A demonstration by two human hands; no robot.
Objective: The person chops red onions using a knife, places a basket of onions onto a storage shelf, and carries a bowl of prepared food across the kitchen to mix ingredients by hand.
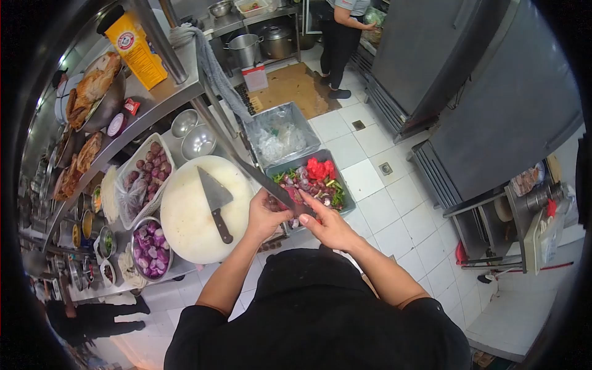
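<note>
My left hand (265, 217) and right hand (327, 226) pinched a half-hidden reddish onion (296, 196); glossy peeled purple onions (151, 250) lay near left, dull-red unpeeled onions (154, 165) remained beyond.

Bright, even indoor lt. on cutting board (185, 221); pale tiles (364, 179) R of it bright too. Fridge (512, 102) far R of board dimmer, faint sheen. Pans far L small, soft. Fisheye curve, blk. rim all around.

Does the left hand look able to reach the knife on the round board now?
Probably yes: the knife lies uncovered on the round board, its handle on the near side, close to the left hand. That hand is busy at what looks like an onion.
</note>
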